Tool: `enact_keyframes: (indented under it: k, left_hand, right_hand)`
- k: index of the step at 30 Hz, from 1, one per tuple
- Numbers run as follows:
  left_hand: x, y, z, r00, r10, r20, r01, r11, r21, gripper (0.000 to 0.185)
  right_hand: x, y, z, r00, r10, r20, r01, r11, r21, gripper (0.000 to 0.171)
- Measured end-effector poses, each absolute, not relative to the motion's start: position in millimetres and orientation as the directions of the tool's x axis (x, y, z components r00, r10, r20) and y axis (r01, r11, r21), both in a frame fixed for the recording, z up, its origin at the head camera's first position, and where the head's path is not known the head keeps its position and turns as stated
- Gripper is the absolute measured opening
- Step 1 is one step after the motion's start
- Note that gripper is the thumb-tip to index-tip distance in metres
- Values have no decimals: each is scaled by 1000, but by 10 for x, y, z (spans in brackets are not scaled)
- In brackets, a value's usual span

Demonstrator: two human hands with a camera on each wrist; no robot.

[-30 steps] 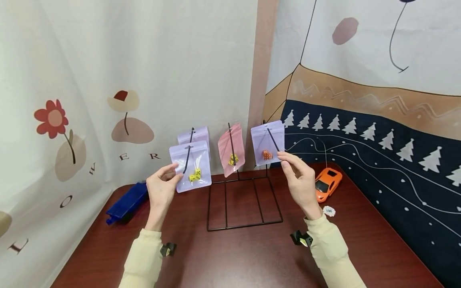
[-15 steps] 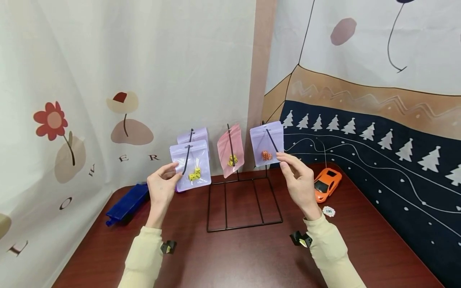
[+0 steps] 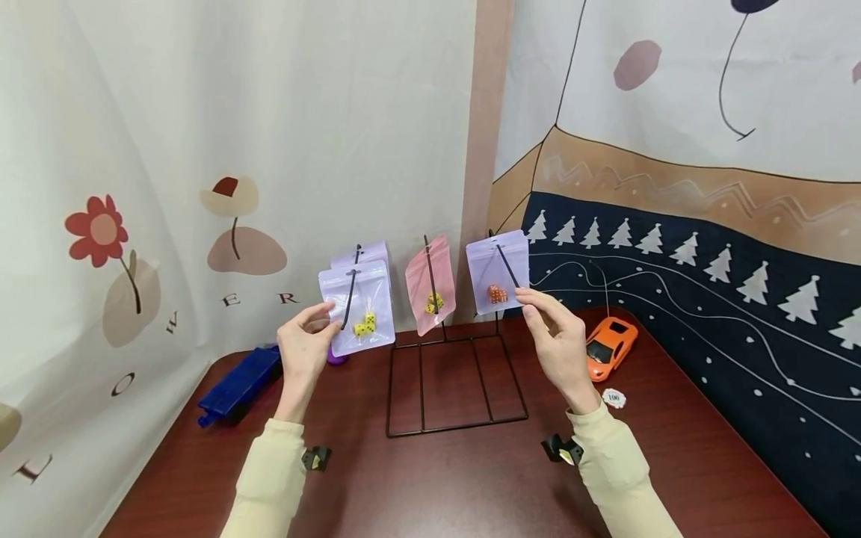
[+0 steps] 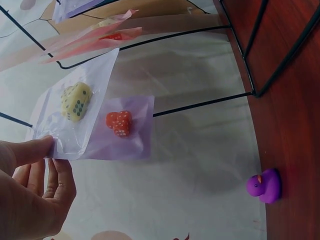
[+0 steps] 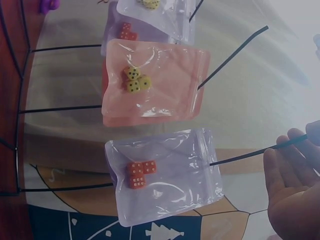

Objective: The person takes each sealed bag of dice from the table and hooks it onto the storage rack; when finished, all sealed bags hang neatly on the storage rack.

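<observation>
My left hand [image 3: 306, 351] pinches the edge of a lavender zip bag [image 3: 378, 290] with yellow dice [image 3: 365, 324] in it. That bag hangs on the left hook of a black wire rack [image 3: 457, 427], in front of another lavender bag [image 4: 144, 142] with red dice. On the right, my right hand [image 3: 561, 347] pinches the free end of the right hook [image 5: 237, 158] between thumb and fingers. A lavender bag [image 3: 480, 273] with orange-red dice hangs on this hook, apart from the hand. Between them a pink bag [image 3: 417, 291] with yellow dice hangs on the middle hook.
Beyond the right hand an orange toy car [image 3: 610, 347] stands near a white token marked 100 [image 3: 614, 397]. A dark blue object [image 3: 242, 381] lies at the left. The purple toy duck [image 4: 270, 186] sits near the rack. Printed cloth hangs behind the table.
The front left bag has shifted slightly back along its hook with my left hand, showing some of the purple duck below it. My right hand stays at the hook's end.
</observation>
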State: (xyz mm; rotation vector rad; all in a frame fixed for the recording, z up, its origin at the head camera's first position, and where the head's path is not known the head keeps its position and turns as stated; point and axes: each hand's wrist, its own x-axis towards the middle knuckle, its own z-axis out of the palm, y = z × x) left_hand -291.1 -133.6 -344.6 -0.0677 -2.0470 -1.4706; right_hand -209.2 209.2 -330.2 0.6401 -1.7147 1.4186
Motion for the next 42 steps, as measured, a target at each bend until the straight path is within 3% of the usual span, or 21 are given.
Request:
enact_keyframes:
  k: [8,25,34,42]
  left_hand:
    - [-2952,-1340,-3448,-826,-295,480,352,394,849,29]
    - [-3092,-1286,-3436,-822,-309,479,352,387,852,26]
    - [-3144,-1292,-3423,-827,-278,489,377,369,849,27]
    - [-3168,-1311,-3466,-833,-280,478,363,376,852,31]
  right_hand:
    - [-2270,2173,-3501,-550,103,829,-797,231,-558,20]
    - [-2293,2175,-3505,-535,107,838,-810,217,-545,21]
    - [-2182,2105,-3365,-509,125,852,-822,222,-524,24]
    - [-2088,2039,-3276,-537,115,836,-797,254,-547,22]
